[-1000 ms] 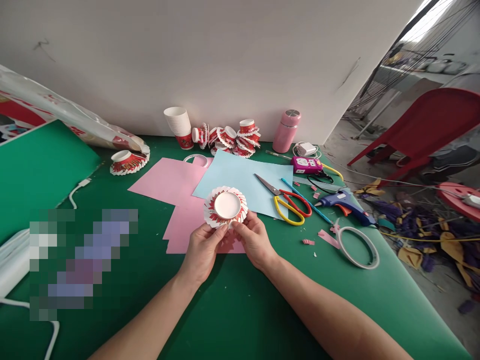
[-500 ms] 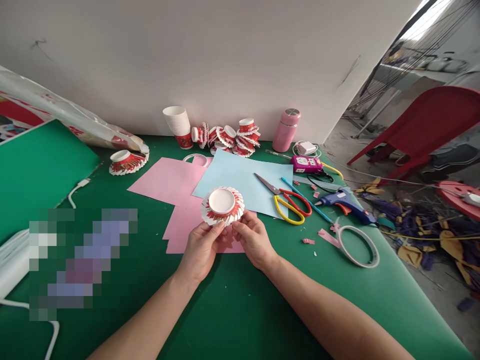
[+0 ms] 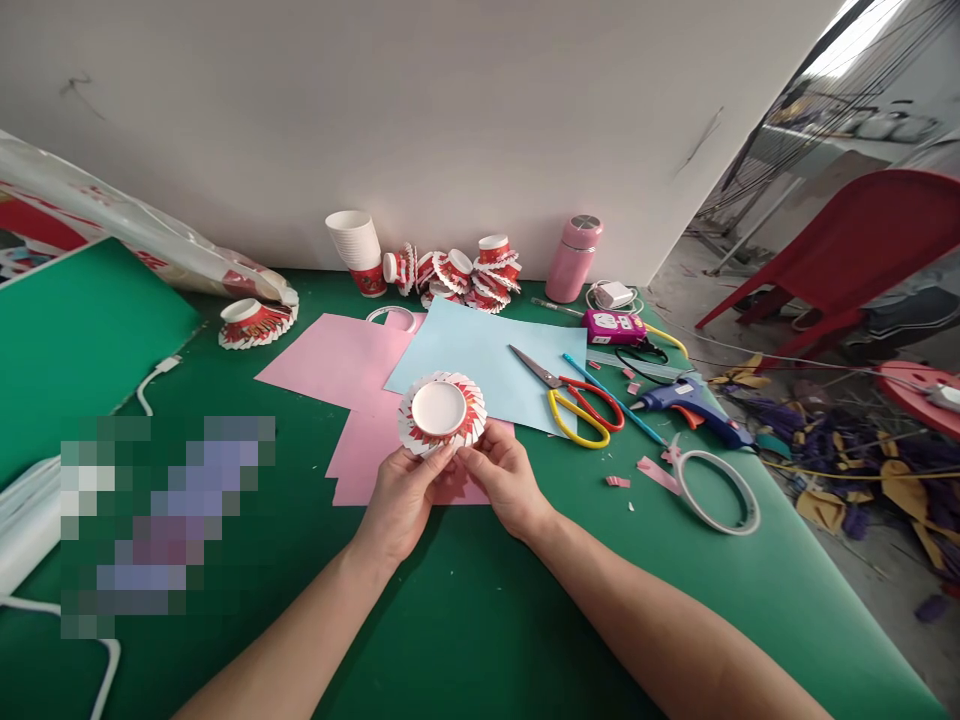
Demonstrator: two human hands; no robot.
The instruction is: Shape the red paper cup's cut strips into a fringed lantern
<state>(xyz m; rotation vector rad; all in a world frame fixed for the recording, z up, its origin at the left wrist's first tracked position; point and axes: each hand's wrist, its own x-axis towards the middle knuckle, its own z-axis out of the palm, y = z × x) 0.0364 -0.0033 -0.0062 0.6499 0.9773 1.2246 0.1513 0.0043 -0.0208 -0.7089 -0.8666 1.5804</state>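
Observation:
Between my hands is a paper cup [image 3: 439, 408] whose side is cut into strips and folded out as a pleated red-and-white ring, its round white base facing me. My left hand [image 3: 402, 500] pinches the near edge of the ring with the thumb on top. On the right side of that edge, my right hand [image 3: 507, 474] pinches too, its fingertips close to the left thumb. Under and behind the cup lie pink paper [image 3: 330, 365] and a light blue sheet [image 3: 480, 345]. Scissors [image 3: 574, 400] with red and yellow handles rest on the blue sheet's right edge.
Along the wall stand a stack of paper cups [image 3: 355, 250], several folded cups [image 3: 457, 272] and a pink bottle [image 3: 574, 258]. Another folded cup [image 3: 251, 325] sits left. A blue glue gun [image 3: 694, 408] and a tape roll [image 3: 716, 492] lie right. A red chair [image 3: 847, 250] stands beyond the table.
The cup has shifted slightly left and tilted so its base and ring face me more. My right fingertips have slid a little left along the ring's edge.

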